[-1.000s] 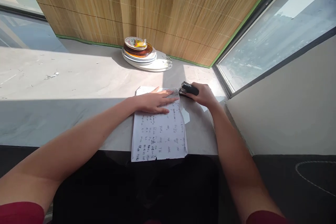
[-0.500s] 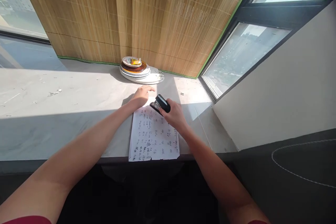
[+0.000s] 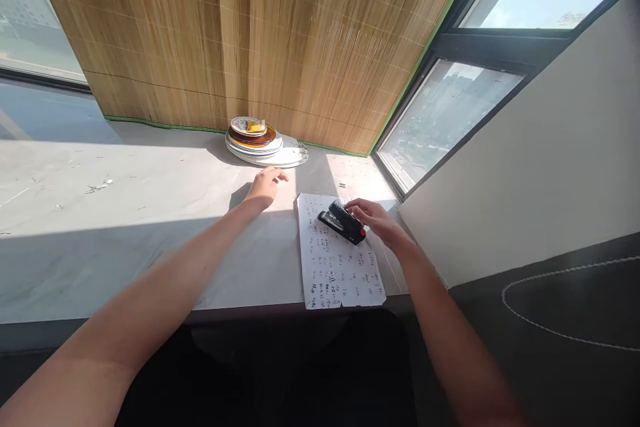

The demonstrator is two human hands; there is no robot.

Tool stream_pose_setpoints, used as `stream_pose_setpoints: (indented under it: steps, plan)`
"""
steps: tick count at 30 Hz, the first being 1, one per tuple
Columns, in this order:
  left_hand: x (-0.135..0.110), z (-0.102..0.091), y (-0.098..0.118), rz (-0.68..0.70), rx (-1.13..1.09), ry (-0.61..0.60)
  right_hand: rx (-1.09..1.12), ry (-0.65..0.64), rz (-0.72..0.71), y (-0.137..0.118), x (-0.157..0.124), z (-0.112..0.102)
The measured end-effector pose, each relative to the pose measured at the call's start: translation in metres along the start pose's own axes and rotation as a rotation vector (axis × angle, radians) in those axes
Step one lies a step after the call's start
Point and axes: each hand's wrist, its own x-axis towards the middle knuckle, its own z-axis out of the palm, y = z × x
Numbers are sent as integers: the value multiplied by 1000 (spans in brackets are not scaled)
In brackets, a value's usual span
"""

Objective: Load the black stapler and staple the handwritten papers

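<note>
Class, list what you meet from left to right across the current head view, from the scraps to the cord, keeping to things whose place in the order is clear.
Scraps, left hand, stapler, right hand, cord.

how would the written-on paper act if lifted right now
The paper looks thin, so it would probably flop or bend. The stapler appears to rest on it, likely weighing that part down, and might slide off if tilted.
</note>
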Motion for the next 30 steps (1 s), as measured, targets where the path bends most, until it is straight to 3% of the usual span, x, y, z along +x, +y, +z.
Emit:
stream_pose_setpoints:
  steps: [3, 5, 7, 12, 18, 20, 25, 30]
  plan:
    - [1, -4, -1, 6, -8, 31, -106, 241, -53, 12, 36, 3]
    - [1, -8, -2, 12, -17, 60, -310, 165, -19, 16, 60, 18]
    - [3, -10, -3, -6, -41, 91, -487, -8, 49, 17, 77, 36]
    - [8, -13, -4, -120, -264, 115, -627, -207, -1, -13, 94, 82]
    - [17, -36, -1, -93, -398, 424, -591, -235, -159, -84, 113, 147]
    - [19, -43, 0, -115, -425, 477, -582, -256, -199, -104, 121, 168]
    - [23, -46, -3, -83, -439, 416, -543, -298, -256, -132, 135, 199]
    - [21, -46, 0, -38, -463, 358, -505, -302, -289, -131, 133, 200]
